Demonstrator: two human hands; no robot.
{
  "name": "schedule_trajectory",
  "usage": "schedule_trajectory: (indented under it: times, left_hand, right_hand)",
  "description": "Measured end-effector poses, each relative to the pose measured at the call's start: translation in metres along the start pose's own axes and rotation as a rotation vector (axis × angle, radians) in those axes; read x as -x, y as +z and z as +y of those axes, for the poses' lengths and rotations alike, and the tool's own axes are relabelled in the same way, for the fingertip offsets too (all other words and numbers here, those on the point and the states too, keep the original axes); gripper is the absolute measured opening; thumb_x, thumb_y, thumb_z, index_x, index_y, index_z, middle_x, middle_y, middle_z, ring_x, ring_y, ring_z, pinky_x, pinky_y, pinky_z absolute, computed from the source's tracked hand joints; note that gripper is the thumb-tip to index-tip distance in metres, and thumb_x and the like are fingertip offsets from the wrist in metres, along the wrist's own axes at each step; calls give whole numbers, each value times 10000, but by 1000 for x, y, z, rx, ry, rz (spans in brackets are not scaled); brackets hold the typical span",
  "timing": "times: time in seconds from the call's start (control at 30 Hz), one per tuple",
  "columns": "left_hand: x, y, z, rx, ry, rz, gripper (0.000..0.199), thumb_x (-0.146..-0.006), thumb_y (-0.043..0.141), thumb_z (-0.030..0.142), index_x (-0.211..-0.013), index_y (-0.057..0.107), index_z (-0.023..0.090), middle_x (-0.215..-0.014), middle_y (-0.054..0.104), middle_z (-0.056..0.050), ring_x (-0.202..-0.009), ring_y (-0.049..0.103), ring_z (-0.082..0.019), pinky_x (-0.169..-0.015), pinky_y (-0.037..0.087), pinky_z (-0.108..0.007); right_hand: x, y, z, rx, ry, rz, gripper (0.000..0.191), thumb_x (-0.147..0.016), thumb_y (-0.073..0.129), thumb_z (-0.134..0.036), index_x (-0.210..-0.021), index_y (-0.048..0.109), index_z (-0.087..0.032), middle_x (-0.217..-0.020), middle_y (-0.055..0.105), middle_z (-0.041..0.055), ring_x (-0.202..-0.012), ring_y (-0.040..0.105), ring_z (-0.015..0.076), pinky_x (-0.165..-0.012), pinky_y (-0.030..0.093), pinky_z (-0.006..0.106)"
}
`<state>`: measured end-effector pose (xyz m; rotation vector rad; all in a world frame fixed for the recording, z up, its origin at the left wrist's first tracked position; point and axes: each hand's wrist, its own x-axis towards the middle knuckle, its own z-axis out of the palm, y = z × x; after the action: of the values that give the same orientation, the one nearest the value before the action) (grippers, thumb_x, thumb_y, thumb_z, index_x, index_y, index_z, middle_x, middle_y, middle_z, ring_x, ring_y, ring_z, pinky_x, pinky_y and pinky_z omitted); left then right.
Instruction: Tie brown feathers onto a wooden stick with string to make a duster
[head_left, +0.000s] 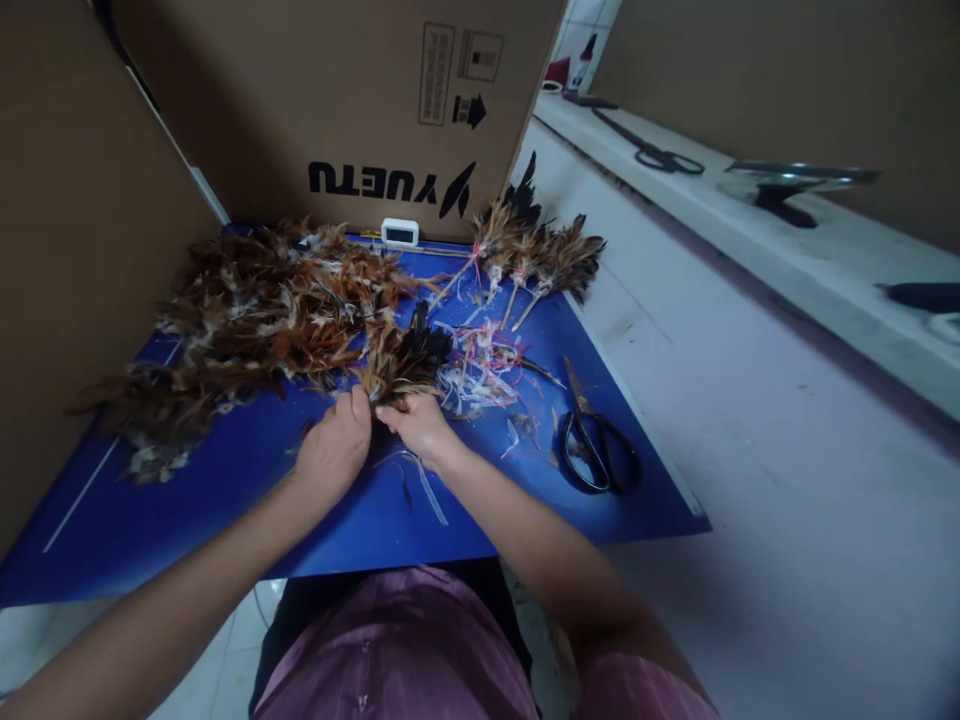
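1. Your left hand [336, 442] and right hand [421, 432] are meeting over the near middle of the blue worktop [330, 535], just below a brown-and-black feather bundle [405, 358].
2. Left: your fingers are curling in tight at the bundle's base, probably so the quills are staying gathered. Right: thumb and fingers are pinching narrowly at the same base; what exactly lies between them is hidden.
3. The bundle's dark tips are pointing away from you and to the right, so its base is facing your hands, likely for easy handling there.
4. On your left a broad feather pile [277, 305] is spreading over the worktop, its near edge lying close to the bundle; a handy reach, by the look of it.
5. Toward the far right corner, several stemmed bundles [540, 250] are lying with sticks angled your way, seemingly set apart from the loose work.
6. Nearer in, pink and white tangled strips [480, 372] are sitting just right of the bundle, perhaps as tying stuff or offcuts; can't tell which.
7. Black-handled scissors [594, 445] are resting to the right, handles toward you, presumably for a quick right-hand grab.
8. One pale strip [431, 495] is lying alone below your right hand.
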<state>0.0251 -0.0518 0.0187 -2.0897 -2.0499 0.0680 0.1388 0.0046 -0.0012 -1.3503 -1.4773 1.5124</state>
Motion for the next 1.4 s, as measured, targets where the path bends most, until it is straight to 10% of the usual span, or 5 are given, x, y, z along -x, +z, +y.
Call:
schedule_trajectory:
  times: [0.3, 0.8, 1.1, 1.4]
  left_hand:
    - [5, -6, 4, 102, 85, -122, 387, -888, 258, 116, -1239, 380, 10, -952, 561, -176, -822, 620, -247, -683, 497, -341]
    - [8, 0, 10, 9, 88, -108, 472, -866, 268, 67, -1327, 355, 8, -926, 562, -159, -819, 602, -213, -675, 502, -303]
    - [12, 2, 18, -43, 62, -109, 482, -890, 238, 80, -1355, 359, 42, -937, 547, -154, -809, 594, -220, -619, 498, -295]
    - [12, 6, 19, 50, 24, -99, 494, -883, 266, 72, -1370, 338, 37, -928, 550, -153, -818, 583, -196, -625, 502, -280]
  right_hand:
    - [4, -3, 0, 306, -124, 45, 261, -719, 596, -261, -481, 531, -175, -476, 518, -28, -496, 454, 98, -503, 322, 226]
    - [16, -14, 0, 209, -70, 2, 77, -719, 582, -188, -647, 559, -176, -544, 595, -22, -526, 571, 110, -549, 417, 216]
    - [33, -17, -6, 462, -518, 45, 104, -799, 493, -167, -829, 575, -223, -790, 631, -11, -714, 571, 125, -707, 426, 232]
    - [31, -35, -16, 570, -464, -72, 170, -831, 482, -177, -883, 635, -230, -759, 655, -16, -675, 565, 127, -669, 404, 236]
